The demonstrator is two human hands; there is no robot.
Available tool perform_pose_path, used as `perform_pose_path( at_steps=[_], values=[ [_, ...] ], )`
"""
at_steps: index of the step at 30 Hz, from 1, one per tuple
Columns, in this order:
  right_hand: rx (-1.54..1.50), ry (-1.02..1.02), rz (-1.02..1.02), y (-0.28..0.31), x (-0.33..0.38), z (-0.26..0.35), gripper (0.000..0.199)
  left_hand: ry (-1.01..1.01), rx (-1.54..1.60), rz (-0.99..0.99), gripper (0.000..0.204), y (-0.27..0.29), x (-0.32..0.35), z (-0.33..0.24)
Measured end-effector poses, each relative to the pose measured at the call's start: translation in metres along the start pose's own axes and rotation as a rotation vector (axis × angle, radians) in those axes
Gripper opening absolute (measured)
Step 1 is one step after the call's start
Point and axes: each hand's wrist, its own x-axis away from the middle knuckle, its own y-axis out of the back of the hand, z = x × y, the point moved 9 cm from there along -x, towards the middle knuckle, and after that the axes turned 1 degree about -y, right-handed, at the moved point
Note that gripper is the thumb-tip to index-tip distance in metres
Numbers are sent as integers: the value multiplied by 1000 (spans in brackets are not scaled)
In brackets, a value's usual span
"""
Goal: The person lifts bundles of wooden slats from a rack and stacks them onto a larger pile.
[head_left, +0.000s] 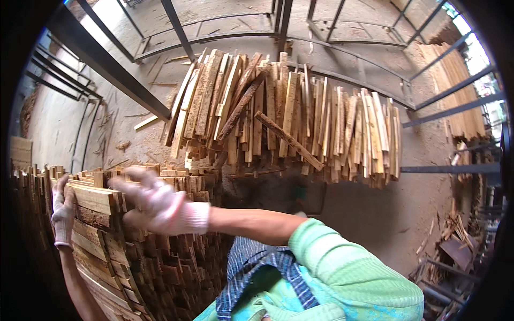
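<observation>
Nearest the camera is the green sleeve (348, 273) of the person's own right arm, with a blue striped cloth (257, 267) just beside it; the bare forearm runs from it toward the stacked planks (107, 235). This stack, seen end-on, is the landmark: it fills the lower left, its front edge dropping away toward the bottom edge of the view.

The right hand (160, 203) in a white knit glove is blurred over the top edge of the stack, fingers spread and apart, clamped on nothing that can be made out. The left hand (63, 211), also gloved, is wrapped round the far left end of the top plank (93, 198) of the stack, fingers closed on it.

Beyond the stack, a loose heap of wood slats (289, 117) lies on the dusty floor (385, 214). Open floor lies to the right of the stack. Dark metal rack bars (107, 69) cross above the stack, and scrap pieces (450, 246) lie far to its right.
</observation>
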Motion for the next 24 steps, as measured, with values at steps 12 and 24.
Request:
perform_pose_path(
  at_steps=[12,24],
  values=[
    [691,-1360,455,340,414,-411,58,-187,-300,161,58,-427,-77,-323],
    [1003,-1344,85,407,395,-513,53,302,-367,234,56,-565,-182,-37]
  ],
)
